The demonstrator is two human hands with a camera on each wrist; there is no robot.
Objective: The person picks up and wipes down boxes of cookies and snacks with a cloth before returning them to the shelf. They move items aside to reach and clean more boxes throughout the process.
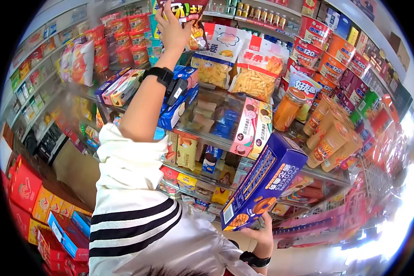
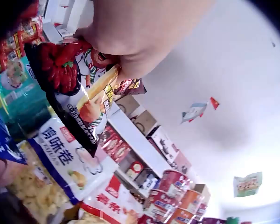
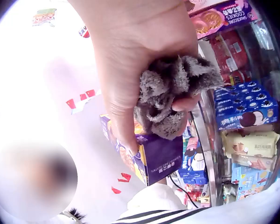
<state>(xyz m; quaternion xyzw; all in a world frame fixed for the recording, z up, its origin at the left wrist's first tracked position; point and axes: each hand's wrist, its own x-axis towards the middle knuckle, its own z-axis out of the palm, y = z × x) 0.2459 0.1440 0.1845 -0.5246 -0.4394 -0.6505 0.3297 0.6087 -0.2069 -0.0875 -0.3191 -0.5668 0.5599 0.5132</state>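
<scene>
Nearest: cookie box (image 1: pixel 262 184), long axis slanting up and out to the right; right hand (image 1: pixel 261 232) grips its low end, grey cloth (image 3: pixel 163 98) bunched in palm. Beyond: glass display case (image 1: pixel 202 134). Farther: left hand (image 1: pixel 175 34) pinches snack bag (image 1: pixel 197 34), just beside puffed-snack packs (image 1: pixel 214 69). Stocked shelves (image 1: pixel 280 27) behind.
</scene>
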